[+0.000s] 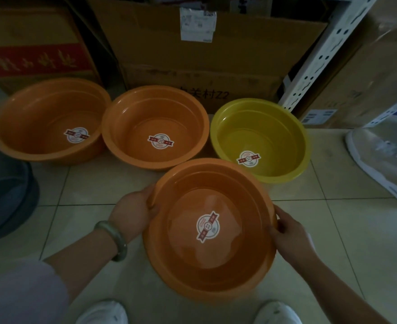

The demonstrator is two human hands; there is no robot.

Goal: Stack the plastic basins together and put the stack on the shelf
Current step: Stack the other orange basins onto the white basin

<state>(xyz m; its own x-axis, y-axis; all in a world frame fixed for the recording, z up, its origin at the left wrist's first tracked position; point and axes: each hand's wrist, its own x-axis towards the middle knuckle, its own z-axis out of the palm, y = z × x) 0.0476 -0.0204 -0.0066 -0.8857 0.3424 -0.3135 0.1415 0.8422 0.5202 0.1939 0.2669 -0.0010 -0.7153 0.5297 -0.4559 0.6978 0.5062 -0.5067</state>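
Note:
I hold an orange plastic basin (216, 272) in front of me above the tiled floor. My left hand (133, 212) grips its left rim and my right hand (288, 232) grips its right rim. Three more basins stand on the floor beyond it, each with a round sticker inside. A large orange basin (40, 118) is at the far left, another orange basin (146, 113) sits in the middle, and a yellow basin (270, 127) stands at the right. The white slotted upright of the shelf (323, 50) rises at the back right.
Cardboard boxes (192, 61) line the wall behind the basins. A dark grey tub (3, 195) sits at the left edge. A white object wrapped in plastic (384, 160) lies on the floor at the right. My white shoes (103, 312) show at the bottom.

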